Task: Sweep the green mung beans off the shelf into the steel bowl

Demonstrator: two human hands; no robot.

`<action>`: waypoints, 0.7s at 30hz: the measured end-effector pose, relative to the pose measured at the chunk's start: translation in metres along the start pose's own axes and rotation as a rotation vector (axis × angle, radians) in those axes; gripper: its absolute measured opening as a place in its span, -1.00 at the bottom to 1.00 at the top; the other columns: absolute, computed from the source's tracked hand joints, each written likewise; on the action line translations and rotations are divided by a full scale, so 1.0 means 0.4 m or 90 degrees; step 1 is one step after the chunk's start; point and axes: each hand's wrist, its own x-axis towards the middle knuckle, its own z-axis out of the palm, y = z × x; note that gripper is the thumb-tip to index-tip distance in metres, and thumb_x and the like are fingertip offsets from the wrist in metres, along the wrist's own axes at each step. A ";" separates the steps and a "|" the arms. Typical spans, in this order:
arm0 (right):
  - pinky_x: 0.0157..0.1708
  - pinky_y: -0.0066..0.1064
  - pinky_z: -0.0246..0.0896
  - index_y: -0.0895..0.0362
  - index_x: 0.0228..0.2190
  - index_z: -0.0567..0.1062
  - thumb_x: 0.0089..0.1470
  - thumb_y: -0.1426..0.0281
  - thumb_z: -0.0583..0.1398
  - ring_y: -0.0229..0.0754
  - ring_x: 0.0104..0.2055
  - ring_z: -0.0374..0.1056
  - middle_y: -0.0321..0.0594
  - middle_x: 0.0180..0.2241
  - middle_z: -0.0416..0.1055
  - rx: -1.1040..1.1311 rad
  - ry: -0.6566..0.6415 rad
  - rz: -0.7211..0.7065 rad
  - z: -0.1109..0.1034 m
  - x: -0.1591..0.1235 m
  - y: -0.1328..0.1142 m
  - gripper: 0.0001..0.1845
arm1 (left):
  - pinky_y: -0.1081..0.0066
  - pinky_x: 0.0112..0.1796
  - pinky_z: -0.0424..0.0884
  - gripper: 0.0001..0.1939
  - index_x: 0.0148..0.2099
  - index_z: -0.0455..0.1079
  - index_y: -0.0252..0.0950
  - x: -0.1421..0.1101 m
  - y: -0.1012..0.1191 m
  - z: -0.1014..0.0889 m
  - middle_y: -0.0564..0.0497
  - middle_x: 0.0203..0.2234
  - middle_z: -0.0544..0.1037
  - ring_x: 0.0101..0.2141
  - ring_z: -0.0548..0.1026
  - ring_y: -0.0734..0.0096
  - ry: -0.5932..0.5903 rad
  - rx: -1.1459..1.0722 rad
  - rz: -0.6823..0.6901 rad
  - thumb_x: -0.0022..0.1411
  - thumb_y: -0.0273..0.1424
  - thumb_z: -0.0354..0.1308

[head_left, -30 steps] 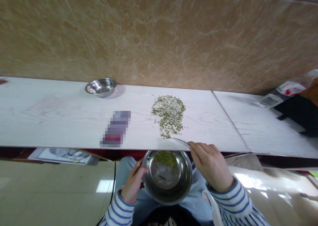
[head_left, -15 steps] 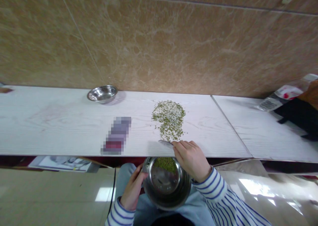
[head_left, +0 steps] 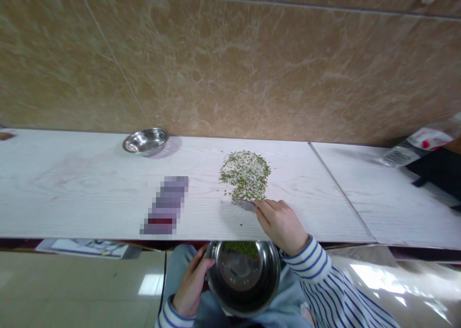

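Note:
My left hand (head_left: 191, 282) grips the left rim of a steel pot (head_left: 272, 289), which sits over my lap below the counter's front edge. Green beans (head_left: 240, 248), looking like mung beans, lie at the pot's far side. My right hand (head_left: 283, 224) is closed on a thin greyish flat piece (head_left: 244, 204); its exact kind is unclear. That piece rests at or just above the near edge of a spread of green beans mixed with white grains (head_left: 247, 174) on the white counter (head_left: 205, 188). One dark speck lies between the piece and the counter edge.
A small steel bowl (head_left: 146, 142) stands by the wall at the back left. A blurred-out purple rectangular item (head_left: 165, 205) lies left of the beans. At far right are a clear plastic package (head_left: 414, 145) and a black object (head_left: 439, 174).
My right hand has moved the flat piece away from the counter's front edge, up to the spread of beans. My left hand still holds the pot. The view has shifted slightly.

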 end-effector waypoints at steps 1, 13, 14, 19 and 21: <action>-0.25 -0.36 0.10 0.13 -0.13 0.49 0.28 0.46 0.09 -0.22 -0.28 0.47 -0.21 -0.29 0.58 0.008 0.008 -0.006 -0.001 -0.002 0.003 -0.80 | 0.41 -0.39 0.42 -0.50 -0.07 0.53 -0.24 0.002 0.002 0.001 -0.08 -0.12 0.65 -0.11 0.57 0.10 0.004 -0.002 -0.004 -0.17 -0.33 0.33; -0.28 -0.34 0.02 0.15 -0.16 0.51 0.30 0.47 0.10 -0.22 -0.30 0.43 -0.24 -0.36 0.54 -0.035 0.066 -0.016 -0.001 0.000 0.025 -0.81 | 0.37 -0.39 0.43 -0.40 0.06 0.44 -0.28 0.024 0.000 0.003 -0.07 -0.19 0.66 -0.20 0.58 0.15 -0.016 -0.021 -0.045 -0.11 -0.33 0.33; -0.29 -0.33 0.01 0.15 -0.16 0.51 0.29 0.48 0.10 -0.22 -0.31 0.42 -0.24 -0.36 0.54 -0.046 0.075 -0.011 0.002 0.001 0.026 -0.81 | 0.37 -0.37 0.44 -0.40 0.05 0.45 -0.28 0.026 0.000 0.004 -0.08 -0.17 0.66 -0.18 0.58 0.14 -0.011 -0.024 -0.043 -0.12 -0.33 0.34; -0.30 -0.31 -0.01 0.15 -0.14 0.51 0.26 0.50 0.13 -0.20 -0.31 0.41 -0.25 -0.34 0.54 -0.068 0.074 -0.013 0.012 -0.006 0.018 -0.82 | 0.36 -0.30 0.45 -0.45 -0.02 0.49 -0.30 0.029 0.004 0.013 -0.09 -0.15 0.65 -0.13 0.55 0.14 0.006 -0.026 -0.030 -0.14 -0.35 0.33; -0.29 -0.30 -0.02 0.14 -0.14 0.51 0.24 0.51 0.14 -0.20 -0.30 0.40 -0.26 -0.33 0.54 -0.056 0.061 -0.028 0.010 -0.013 0.008 -0.81 | 0.36 -0.42 0.43 -0.40 0.04 0.45 -0.30 0.027 0.007 0.017 -0.09 -0.18 0.66 -0.24 0.56 0.16 0.010 -0.011 -0.051 -0.14 -0.34 0.31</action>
